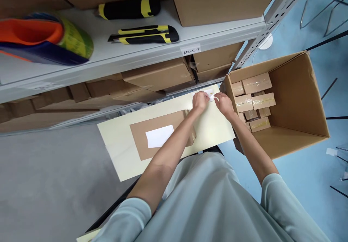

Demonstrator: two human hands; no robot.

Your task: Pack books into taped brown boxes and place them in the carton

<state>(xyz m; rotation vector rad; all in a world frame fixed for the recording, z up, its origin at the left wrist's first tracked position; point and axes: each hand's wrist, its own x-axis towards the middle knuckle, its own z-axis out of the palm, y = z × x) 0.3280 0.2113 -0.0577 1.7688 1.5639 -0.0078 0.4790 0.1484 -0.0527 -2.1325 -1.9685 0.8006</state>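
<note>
Over the far right end of a cream-coloured board point(119, 155), my left hand point(200, 102) and my right hand point(224, 105) work close together. A small white paper piece point(211, 94), perhaps a label, shows between them. My left fingers are closed on its left side, and my right fingertips pinch it from the right. Any print on it is too small to read. Lying on the board, partly behind my left forearm, is a flat brown cardboard box point(139, 133) bearing a blank-looking white sheet point(160, 136).
An open carton point(295, 97) holding several small taped boxes point(257, 83) stands to the right. On the shelf point(103, 49) above lie two utility knives point(144, 35) and an orange-and-blue tape dispenser point(46, 40). More cartons point(157, 75) fill the lower shelf.
</note>
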